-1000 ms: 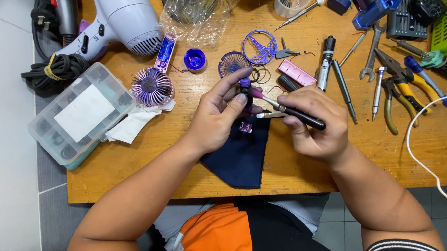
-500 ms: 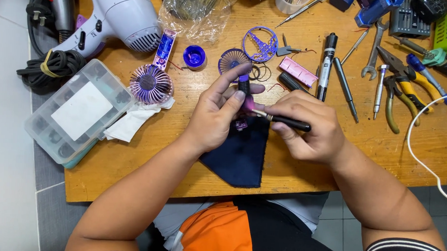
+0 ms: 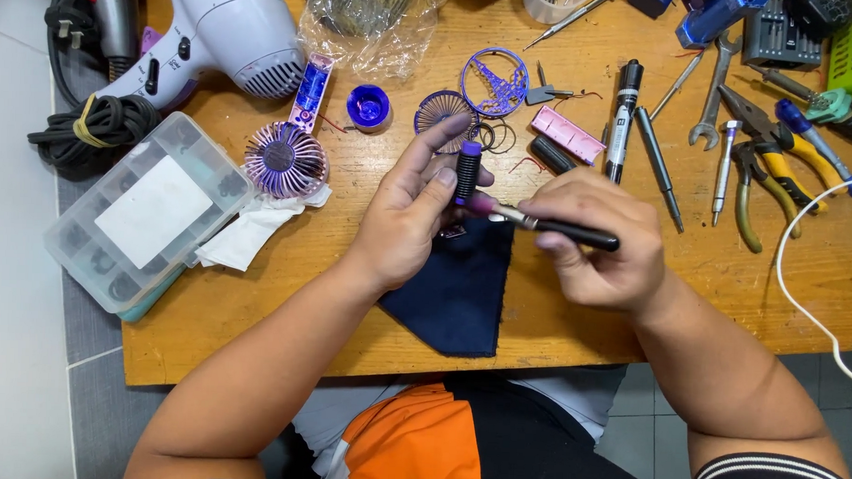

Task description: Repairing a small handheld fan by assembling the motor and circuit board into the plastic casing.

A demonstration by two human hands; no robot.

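My left hand [image 3: 410,215] pinches a small black cylinder with a purple cap [image 3: 466,172], held upright between thumb and fingers. My right hand [image 3: 603,244] grips a slim black-handled tool [image 3: 563,230] like a pen, its metal tip pointing left at the base of the cylinder. Both hands hover over a dark blue cloth [image 3: 457,288] on the wooden table [image 3: 282,310]. A small dark part lies on the cloth's upper left corner, partly hidden by my left hand.
A purple mini fan head [image 3: 285,159] and white tissue [image 3: 256,234] lie left. A clear parts box [image 3: 148,211], hair dryer [image 3: 221,29], purple grilles [image 3: 495,81], pink part [image 3: 567,134], marker [image 3: 622,109], pliers [image 3: 759,176], wrench and white cable [image 3: 802,290] surround the hands.
My left hand has turned the cylinder more upright. The tool in my right hand has swung to a flatter angle, its tip still at the cylinder.
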